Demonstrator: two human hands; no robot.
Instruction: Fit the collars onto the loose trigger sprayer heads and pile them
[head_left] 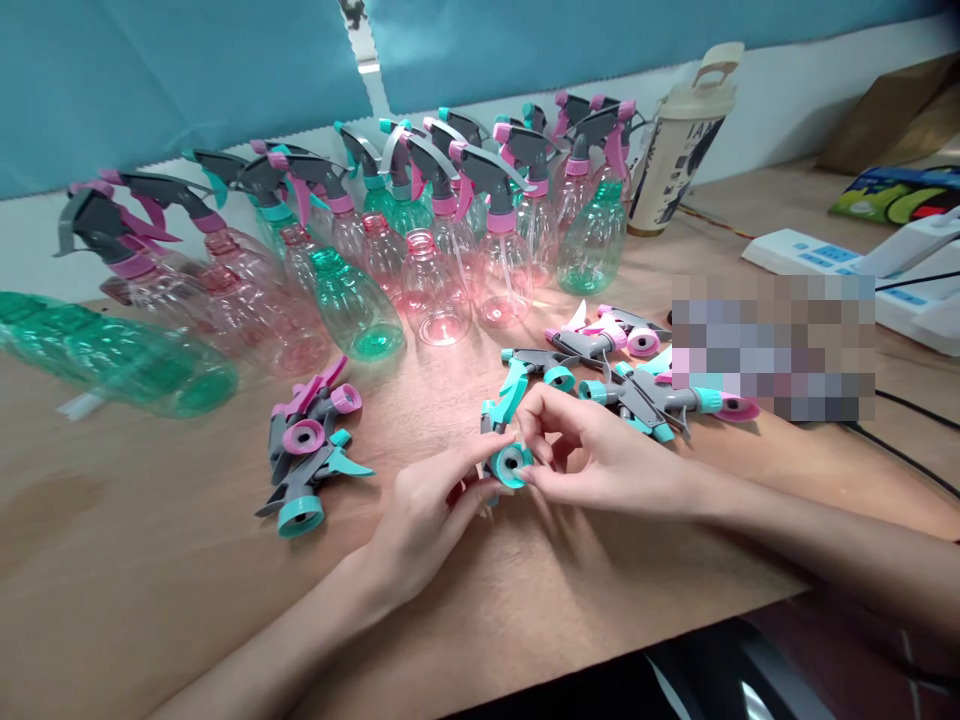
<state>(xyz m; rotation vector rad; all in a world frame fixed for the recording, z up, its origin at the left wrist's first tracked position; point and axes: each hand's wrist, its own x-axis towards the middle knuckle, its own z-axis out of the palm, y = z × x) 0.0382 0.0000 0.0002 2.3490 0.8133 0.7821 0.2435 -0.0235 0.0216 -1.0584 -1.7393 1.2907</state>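
Note:
Between my two hands is a grey and teal spray bottle trigger head (pixel 501 412), its round teal collar turned toward me. My left hand (pixel 431 500) grips it from the left, thumb and fingers closed around the body. My right hand (pixel 592 450) pinches at the collar from the right, thumb at its rim; whether it holds some small part there I cannot make out. Left of my hands lies a small heap of pink and teal trigger heads (pixel 303 437). More trigger heads (pixel 645 395) lie just beyond my right hand.
Pink and green clear bottles (pixel 442 300), many topped with trigger heads, stand along the back. A green bottle stack (pixel 150 360) lies at left. A tumbler (pixel 679 150), a white power strip (pixel 810 262) and dark cables are at right. The table's front edge runs below.

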